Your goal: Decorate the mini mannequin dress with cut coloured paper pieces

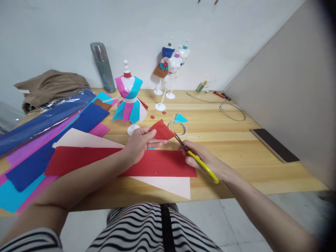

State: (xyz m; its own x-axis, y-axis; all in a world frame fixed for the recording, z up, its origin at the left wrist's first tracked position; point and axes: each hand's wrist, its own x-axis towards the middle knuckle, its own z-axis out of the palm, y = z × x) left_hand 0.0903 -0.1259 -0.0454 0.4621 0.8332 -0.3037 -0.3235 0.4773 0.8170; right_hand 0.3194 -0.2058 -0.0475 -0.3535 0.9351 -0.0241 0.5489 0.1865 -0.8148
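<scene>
The left hand [139,141] is reaching in from the lower left with the forearm lying across the table edge, its fingers and thumb pinching a small red paper piece [161,130] and holding it up just above the wooden table [236,147]. The right hand [203,159] is coming in from the lower right, fingers wrapped tight through the handles of one pair of yellow-handled scissors [195,159], whose blades are pointing up and left and meeting the right edge of the red piece. Beneath both hands one long red sheet [157,164] is lying flat on one pale pink sheet [173,185]. To the left, a spread of blue, purple, pink and cyan sheets [39,147] is overlapping; their number cannot be told. One small mannequin in a pink-and-cyan paper dress [130,101] is standing just behind the left hand, and three more mannequins [169,68] are clustering by the wall. One metal flask [103,66], one roll of tape [177,126] and one phone [274,145] are also resting on the table
</scene>
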